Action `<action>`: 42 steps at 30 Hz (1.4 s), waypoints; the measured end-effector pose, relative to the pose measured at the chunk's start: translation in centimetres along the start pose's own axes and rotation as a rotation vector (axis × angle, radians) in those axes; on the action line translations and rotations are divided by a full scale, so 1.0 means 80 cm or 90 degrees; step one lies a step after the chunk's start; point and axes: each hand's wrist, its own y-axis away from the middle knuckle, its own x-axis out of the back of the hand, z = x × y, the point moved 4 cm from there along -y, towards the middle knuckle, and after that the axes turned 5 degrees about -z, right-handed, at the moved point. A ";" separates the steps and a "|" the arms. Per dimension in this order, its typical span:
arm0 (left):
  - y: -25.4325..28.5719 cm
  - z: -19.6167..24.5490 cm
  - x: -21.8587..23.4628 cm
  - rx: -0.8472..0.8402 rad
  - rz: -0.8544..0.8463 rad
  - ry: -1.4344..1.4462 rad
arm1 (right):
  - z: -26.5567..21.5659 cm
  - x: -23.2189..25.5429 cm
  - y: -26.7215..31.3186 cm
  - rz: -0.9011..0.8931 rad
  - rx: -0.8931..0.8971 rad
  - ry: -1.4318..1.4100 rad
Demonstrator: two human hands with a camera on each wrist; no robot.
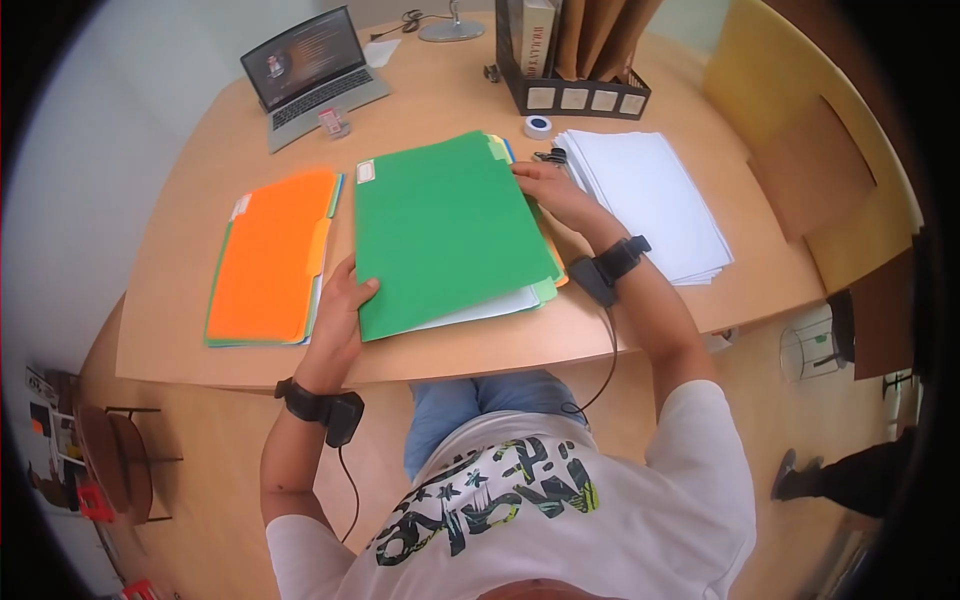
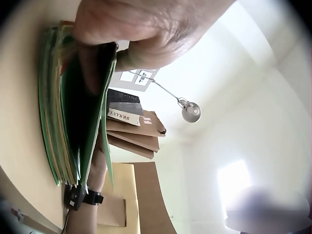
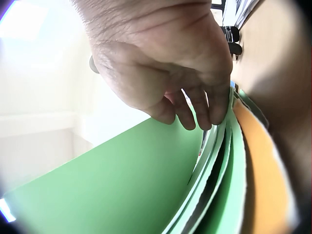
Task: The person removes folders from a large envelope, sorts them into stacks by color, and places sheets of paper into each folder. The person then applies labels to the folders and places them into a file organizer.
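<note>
A stack of folders with a green folder on top lies at the middle of the desk, white paper showing at its lower edge. The left hand grips its lower left edge, thumb on the green cover; in the left wrist view the fingers of the left hand reach inside the cover. At the upper right edge is the right hand. In the right wrist view the fingertips of the right hand touch the layered edges beside an orange folder.
An orange folder stack lies on the left, white sheets on the right. Behind are a laptop, a small clear item, a tape roll, black clips and a black file holder.
</note>
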 end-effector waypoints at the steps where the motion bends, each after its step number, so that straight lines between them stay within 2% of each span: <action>1: -0.001 -0.003 0.000 0.000 0.000 0.008 | 0.007 0.003 -0.003 0.005 -0.001 -0.032; 4: 0.000 -0.004 0.003 -0.005 -0.007 0.002 | 0.018 0.017 -0.006 0.057 0.028 -0.029; 5: 0.000 -0.004 0.002 -0.008 -0.004 -0.003 | 0.022 0.030 -0.009 0.068 0.037 0.024; 8: 0.001 -0.002 0.000 -0.013 0.007 -0.015 | 0.024 0.063 -0.005 0.225 0.091 0.167; 12: 0.002 -0.001 -0.001 -0.017 0.013 -0.018 | 0.025 0.088 0.004 0.310 0.053 0.549; 13: 0.003 -0.001 -0.002 -0.020 0.012 -0.019 | 0.033 0.089 0.003 0.275 0.014 0.559; 19: 0.006 -0.001 -0.004 -0.032 0.011 -0.011 | 0.049 0.088 -0.003 0.237 0.049 0.603; 28: 0.011 0.000 -0.005 -0.067 -0.021 0.036 | 0.058 0.091 -0.002 0.235 0.070 0.590; 30: 0.010 0.009 0.005 -0.087 -0.017 -0.028 | 0.061 0.093 -0.003 0.237 0.078 0.592; 34: 0.013 0.071 0.061 -0.118 0.023 -0.021 | 0.058 0.091 -0.002 0.238 0.082 0.598; 36: 0.009 0.110 0.129 -0.112 -0.008 -0.091 | 0.058 0.091 -0.002 0.231 0.090 0.597; 38: 0.015 0.149 0.171 -0.126 0.000 -0.119 | 0.055 0.090 -0.001 0.227 0.082 0.592; 42: 0.034 0.185 0.261 -0.053 0.131 -0.264 | 0.056 0.089 -0.001 0.230 0.082 0.586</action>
